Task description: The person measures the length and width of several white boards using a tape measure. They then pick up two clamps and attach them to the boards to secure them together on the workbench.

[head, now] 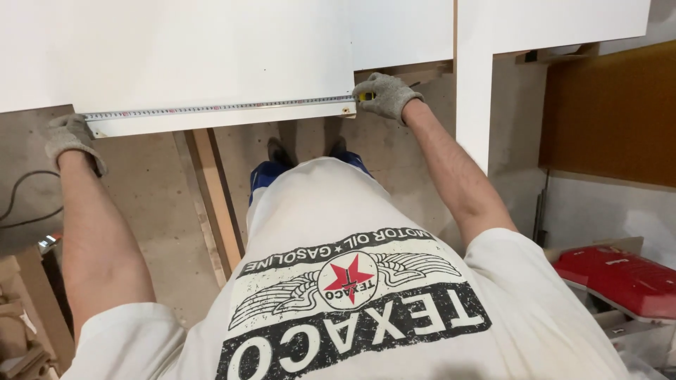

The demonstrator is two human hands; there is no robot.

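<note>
A large white panel (176, 49) lies flat in front of me at the top of the view. A tape measure blade (218, 108) is stretched along its near edge. My left hand (69, 137), in a grey glove, pins the blade's end at the panel's left corner. My right hand (386, 95), also gloved, grips the yellow tape measure case (365, 96) at the panel's right corner. Both arms are spread wide over my white printed shirt.
A second white panel (479, 77) stands to the right, with another white board (401, 32) behind. A wooden strip (215, 204) lies on the floor below. A red machine housing (620, 278) sits at the lower right, and a dark cable (21, 204) runs at the left.
</note>
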